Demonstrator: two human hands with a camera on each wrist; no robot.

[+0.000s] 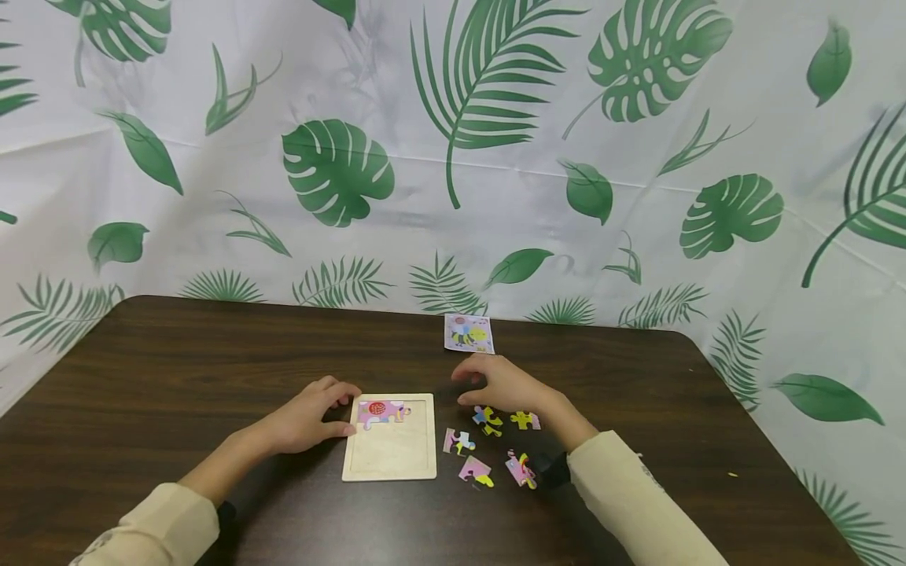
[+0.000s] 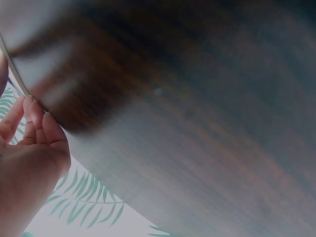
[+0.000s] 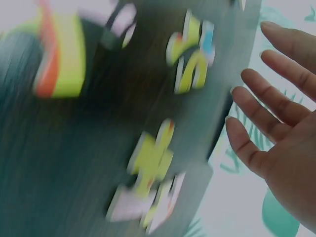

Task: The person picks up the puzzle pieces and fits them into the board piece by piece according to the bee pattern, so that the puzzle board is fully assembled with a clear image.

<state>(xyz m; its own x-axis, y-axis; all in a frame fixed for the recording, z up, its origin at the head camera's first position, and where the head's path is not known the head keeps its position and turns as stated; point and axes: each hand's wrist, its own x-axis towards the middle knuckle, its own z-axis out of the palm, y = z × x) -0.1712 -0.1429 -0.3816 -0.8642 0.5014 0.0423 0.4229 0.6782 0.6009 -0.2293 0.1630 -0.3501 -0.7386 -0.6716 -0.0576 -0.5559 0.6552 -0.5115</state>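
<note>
A square wooden puzzle tray point(image 1: 392, 460) lies on the table, with joined pink puzzle pieces point(image 1: 382, 412) along its upper left inside. My left hand point(image 1: 304, 417) holds the tray by its left side, fingers at the upper corner and thumb lower down. In the left wrist view, the left fingertips point(image 2: 37, 111) meet the tray's thin edge. My right hand point(image 1: 506, 385) hovers right of the tray with spread fingers and nothing in them. Beneath and nearer lie loose jigsaw pieces: a yellow-and-blue one point(image 1: 488, 420), a yellow one point(image 1: 524, 420) and several pinkish ones point(image 1: 476, 470).
A picture card with a bee point(image 1: 469, 334) lies near the table's back edge. Behind the dark wood table point(image 1: 283, 338) hangs a white cloth with green leaves point(image 1: 340, 169). A small yellowish scrap point(image 1: 732, 474) lies to the right.
</note>
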